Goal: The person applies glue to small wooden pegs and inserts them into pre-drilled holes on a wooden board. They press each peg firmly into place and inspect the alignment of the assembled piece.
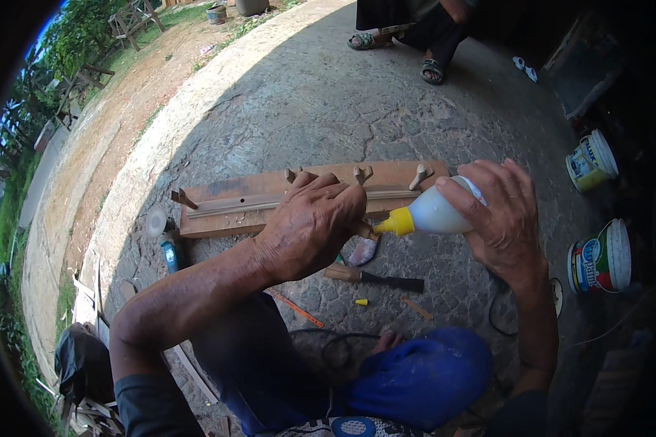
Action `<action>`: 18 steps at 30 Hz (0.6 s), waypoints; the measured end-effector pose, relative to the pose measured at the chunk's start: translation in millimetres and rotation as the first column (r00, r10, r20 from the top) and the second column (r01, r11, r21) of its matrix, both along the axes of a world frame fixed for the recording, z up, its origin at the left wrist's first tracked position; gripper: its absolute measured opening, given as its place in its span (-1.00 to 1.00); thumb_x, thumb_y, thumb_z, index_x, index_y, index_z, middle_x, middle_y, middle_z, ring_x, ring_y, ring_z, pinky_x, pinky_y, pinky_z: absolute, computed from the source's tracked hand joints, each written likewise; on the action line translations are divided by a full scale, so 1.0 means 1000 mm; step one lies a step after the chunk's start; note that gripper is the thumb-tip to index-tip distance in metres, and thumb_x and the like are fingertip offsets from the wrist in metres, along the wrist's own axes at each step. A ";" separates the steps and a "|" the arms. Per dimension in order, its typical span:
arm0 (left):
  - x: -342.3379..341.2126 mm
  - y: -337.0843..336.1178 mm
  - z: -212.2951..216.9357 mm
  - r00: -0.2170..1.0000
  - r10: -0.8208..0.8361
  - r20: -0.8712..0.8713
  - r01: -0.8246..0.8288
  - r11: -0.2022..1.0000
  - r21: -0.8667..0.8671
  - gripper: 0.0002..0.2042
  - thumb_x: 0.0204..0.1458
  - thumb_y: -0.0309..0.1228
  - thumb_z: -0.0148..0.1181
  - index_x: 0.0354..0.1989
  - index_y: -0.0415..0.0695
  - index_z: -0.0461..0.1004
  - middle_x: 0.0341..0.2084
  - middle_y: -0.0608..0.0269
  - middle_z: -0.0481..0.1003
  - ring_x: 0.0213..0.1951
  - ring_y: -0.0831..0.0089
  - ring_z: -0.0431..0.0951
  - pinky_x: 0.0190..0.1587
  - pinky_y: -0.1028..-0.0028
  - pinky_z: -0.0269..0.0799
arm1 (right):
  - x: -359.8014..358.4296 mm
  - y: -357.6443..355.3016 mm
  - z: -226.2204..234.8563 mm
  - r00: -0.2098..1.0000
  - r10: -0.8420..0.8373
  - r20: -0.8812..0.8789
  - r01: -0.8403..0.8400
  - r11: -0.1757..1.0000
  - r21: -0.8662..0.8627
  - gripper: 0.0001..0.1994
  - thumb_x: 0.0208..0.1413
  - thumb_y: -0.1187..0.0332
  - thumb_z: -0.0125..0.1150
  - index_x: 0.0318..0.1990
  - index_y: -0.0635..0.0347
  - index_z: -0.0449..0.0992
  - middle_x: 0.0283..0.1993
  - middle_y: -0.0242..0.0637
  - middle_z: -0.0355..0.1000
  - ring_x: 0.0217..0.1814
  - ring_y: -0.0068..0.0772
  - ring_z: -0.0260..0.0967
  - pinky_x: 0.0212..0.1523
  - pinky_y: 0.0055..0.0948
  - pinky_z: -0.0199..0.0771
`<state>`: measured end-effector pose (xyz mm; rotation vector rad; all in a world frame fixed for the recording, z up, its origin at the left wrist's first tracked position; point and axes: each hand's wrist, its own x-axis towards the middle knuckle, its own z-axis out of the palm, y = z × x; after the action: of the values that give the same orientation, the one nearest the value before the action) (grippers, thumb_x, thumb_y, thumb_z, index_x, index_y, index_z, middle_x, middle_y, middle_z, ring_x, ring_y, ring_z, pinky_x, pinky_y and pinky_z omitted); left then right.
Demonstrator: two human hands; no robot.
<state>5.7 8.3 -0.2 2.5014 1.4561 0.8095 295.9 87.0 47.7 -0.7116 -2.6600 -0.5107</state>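
My right hand [499, 215] grips a white squeeze bottle of glue [434, 213] and points its yellow nozzle [393, 223] leftward. The nozzle tip meets a small wooden peg held in my left hand [313, 222], whose fingers are closed around it. Both hands hover just above the near edge of a long brown wooden board [233, 197] lying on the cracked concrete floor. The board carries several upright wooden pegs [362, 173] along a lighter strip. The peg in my left hand is mostly hidden by my fingers.
A wood-handled chisel [372, 277], a small yellow cap [361, 301] and an orange pencil [299, 311] lie on the floor below the board. Two paint buckets [598, 258] stand at the right. Another person's sandalled feet [430, 69] are at the top. A black cable [342, 342] loops by my knees.
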 end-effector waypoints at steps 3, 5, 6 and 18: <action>-0.001 0.000 -0.001 1.000 -0.019 0.024 0.020 0.999 -0.033 -0.76 0.00 -0.45 0.38 -0.31 -0.02 0.37 -0.42 0.33 0.47 -0.27 0.31 0.50 -0.16 0.30 0.31 | -0.001 0.000 0.000 1.000 0.000 -0.015 0.000 1.000 -0.020 -0.13 -0.25 0.56 0.51 0.29 -0.37 0.36 0.12 -0.41 0.39 0.25 -0.26 0.34 0.35 0.07 0.20; -0.002 0.000 -0.002 0.999 -0.018 0.034 0.020 0.998 -0.054 -0.77 0.01 -0.45 0.38 -0.29 -0.03 0.39 -0.40 0.33 0.50 -0.26 0.30 0.53 -0.15 0.28 0.36 | 0.002 -0.001 -0.002 1.000 -0.011 -0.023 0.010 0.999 -0.040 -0.13 -0.27 0.57 0.51 0.29 -0.37 0.36 0.13 -0.40 0.39 0.25 -0.25 0.34 0.34 0.07 0.21; -0.002 0.000 -0.003 0.999 -0.012 0.038 0.014 0.998 -0.066 -0.79 0.03 -0.45 0.37 -0.28 -0.04 0.41 -0.38 0.31 0.52 -0.25 0.29 0.54 -0.12 0.27 0.38 | 0.005 -0.001 -0.004 1.000 -0.013 -0.026 0.012 0.999 -0.049 -0.13 -0.27 0.56 0.52 0.29 -0.36 0.36 0.13 -0.40 0.39 0.26 -0.24 0.34 0.34 0.07 0.21; 0.001 0.003 -0.008 0.980 0.089 0.177 -0.034 0.956 -0.292 -0.82 0.23 -0.40 0.21 -0.13 -0.26 0.51 -0.38 0.02 0.56 -0.34 0.17 0.63 -0.22 0.23 0.53 | 0.048 0.008 -0.172 0.670 -0.474 -0.572 -0.226 0.603 -0.765 -0.17 -0.13 0.43 0.54 0.31 0.10 0.16 0.11 -0.14 0.33 0.17 -0.27 0.35 0.06 -0.22 0.52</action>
<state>7.2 11.5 -8.5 2.1155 1.4745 0.7578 344.3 94.7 -124.6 -1.0678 -1.8898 0.8993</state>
